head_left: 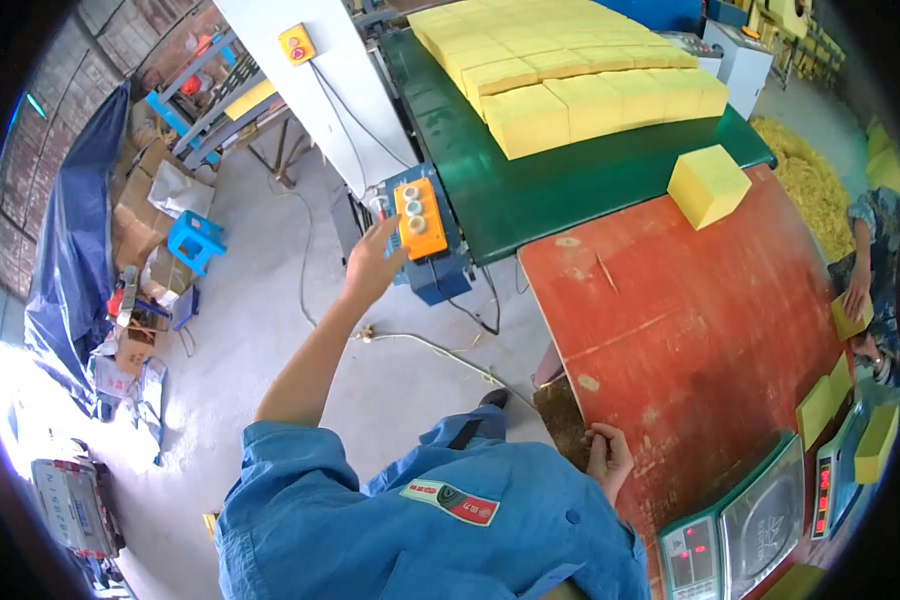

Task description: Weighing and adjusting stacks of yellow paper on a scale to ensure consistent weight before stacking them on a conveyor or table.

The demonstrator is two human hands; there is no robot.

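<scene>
Your blue shirt (370,530) fills six o'clock, closest to the camera. Toward ten o'clock, your left hand (374,265) is stretched out at an orange control box (430,240) with three round buttons (414,208), its grip loose, fingers apart; whether they touch the box is hard to tell. Between four and five o'clock, your right hand (610,462) is at the edge of a red surface (690,330), fingers curled; whether its grip is clamped on anything cannot be told. One yellow block (710,187) sits at two o'clock, on the surface's far edge, beside a green belt (570,195) carrying rows of yellow blocks (590,90) at one o'clock.
</scene>
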